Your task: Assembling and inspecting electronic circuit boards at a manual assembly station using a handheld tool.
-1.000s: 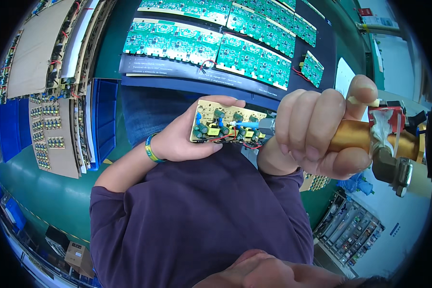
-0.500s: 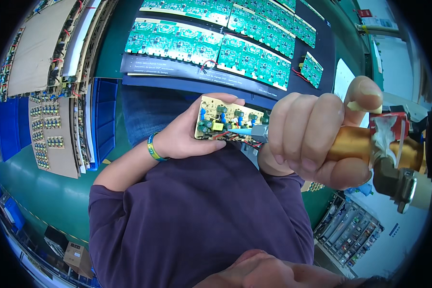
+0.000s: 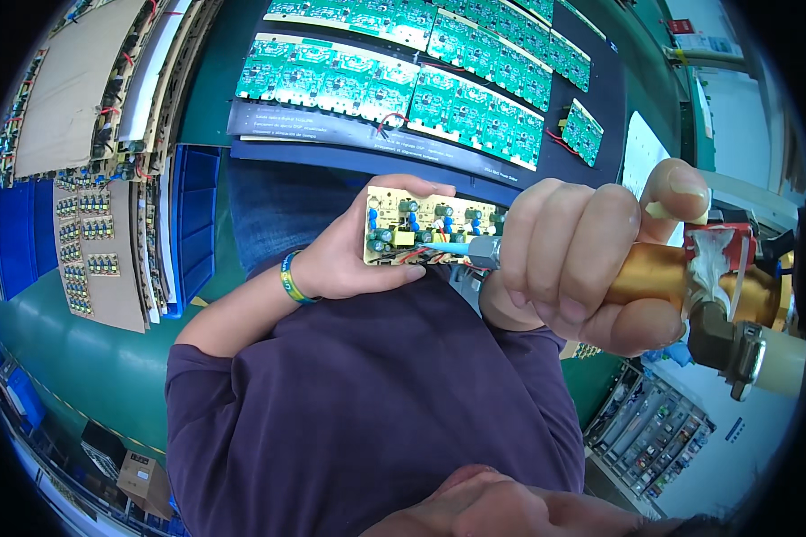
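My left hand grips a small tan circuit board by its left end, fingers behind the far edge and thumb along the near one. Green, blue and yellow parts and red wires crowd its upper face. In my right hand is a glue dispensing gun with a brass-coloured barrel, fingers wrapped around it and one digit raised near its red block. Its pale blue nozzle points left, with the tip over the parts near the board's close edge. Whether the tip touches them I cannot tell.
Green circuit boards lie in rows on a dark sheet beyond my hands, a single smaller board at their right. Stacked cardboard layers with boards stand left, by blue bins. A hose trails from the gun.
The board has shifted slightly left and toward me, tilting a little. The gun and my right hand have moved slightly, its nozzle staying over the board.
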Demonstrator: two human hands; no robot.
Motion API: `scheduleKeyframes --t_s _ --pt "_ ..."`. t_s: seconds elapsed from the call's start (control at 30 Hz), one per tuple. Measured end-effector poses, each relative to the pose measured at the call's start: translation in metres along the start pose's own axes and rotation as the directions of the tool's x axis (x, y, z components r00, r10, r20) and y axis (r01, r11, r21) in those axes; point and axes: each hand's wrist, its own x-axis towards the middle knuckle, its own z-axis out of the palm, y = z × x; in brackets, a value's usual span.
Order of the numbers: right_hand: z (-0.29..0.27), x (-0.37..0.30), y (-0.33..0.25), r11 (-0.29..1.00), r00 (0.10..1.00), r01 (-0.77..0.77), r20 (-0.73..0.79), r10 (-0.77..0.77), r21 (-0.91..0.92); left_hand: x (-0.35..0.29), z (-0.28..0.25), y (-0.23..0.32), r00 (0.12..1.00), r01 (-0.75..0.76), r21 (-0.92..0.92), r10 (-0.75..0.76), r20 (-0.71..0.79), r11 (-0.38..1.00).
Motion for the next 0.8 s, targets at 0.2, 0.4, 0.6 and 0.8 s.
scheduleKeyframes --t_s 0.2,0.4,0.6,0.8 --pt "0.003 -0.005 0.002 0.998 0.999 0.048 -0.027 -0.046 0.044 0.000 0.002 -0.005 0.999 -0.033 0.004 0.033 -0.004 0.999" --pt "0.011 -0.007 0.001 0.998 0.988 0.062 -0.140 -0.066 -0.032 -0.001 0.003 -0.007 0.999 -0.034 0.006 0.034 0.009 0.999" --pt "0.026 -0.008 0.006 0.993 0.937 0.112 -0.330 -0.116 -0.032 0.000 0.003 -0.010 0.999 -0.051 0.068 0.050 0.022 0.996" --pt "0.022 -0.002 0.007 0.996 0.953 0.084 -0.288 -0.089 -0.029 -0.001 0.008 -0.005 0.998 -0.049 0.118 0.044 0.042 0.992"
